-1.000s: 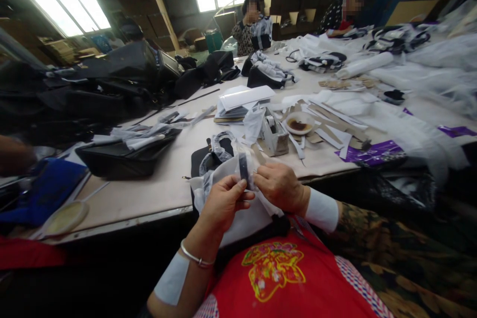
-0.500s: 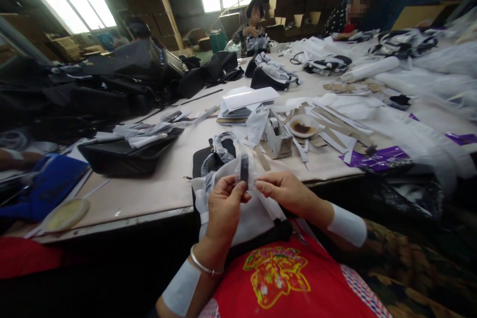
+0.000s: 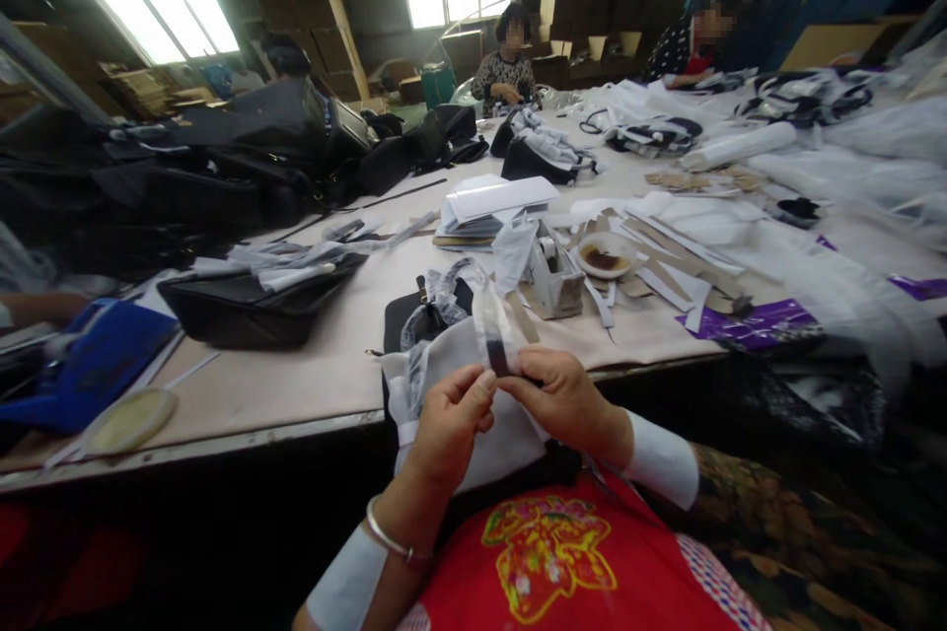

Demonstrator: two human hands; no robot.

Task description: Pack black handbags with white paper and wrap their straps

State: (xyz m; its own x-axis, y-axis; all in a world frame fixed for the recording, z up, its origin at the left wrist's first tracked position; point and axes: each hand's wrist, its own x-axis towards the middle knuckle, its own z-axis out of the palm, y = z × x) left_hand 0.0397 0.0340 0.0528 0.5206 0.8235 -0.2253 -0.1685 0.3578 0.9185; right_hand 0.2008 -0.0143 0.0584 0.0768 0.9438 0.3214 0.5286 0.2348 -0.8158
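Note:
My left hand (image 3: pixel 455 419) is closed, thumb and fingertips pinching the lower end of a black strap (image 3: pixel 497 355). White see-through wrapping (image 3: pixel 488 311) covers the strap above the fingers. On the other side, my right hand (image 3: pixel 566 399) is closed on the same strap end, its thumb close to the left fingertips. Under both hands, a black bag (image 3: pixel 400 320) leans against the table's front edge and my lap, with a white sheet (image 3: pixel 455 355) over its front. Its wrapped handle (image 3: pixel 425 311) curves up behind the left hand. The fingers hide the strap's tip.
Beyond the bag stand a tape dispenser (image 3: pixel 558 281), a dish with brown liquid (image 3: pixel 603 256) and a stack of white sheets (image 3: pixel 495 202). Card strips (image 3: pixel 681 251) lie to the right. A black bag (image 3: pixel 255 306) and a blue container (image 3: pixel 110 355) are leftward. Co-workers sit across the table.
My right hand has moved left and now grips the strap end beside my left hand. The white wrapping now stands higher along the strap. The co-worker at the back has lowered their hands.

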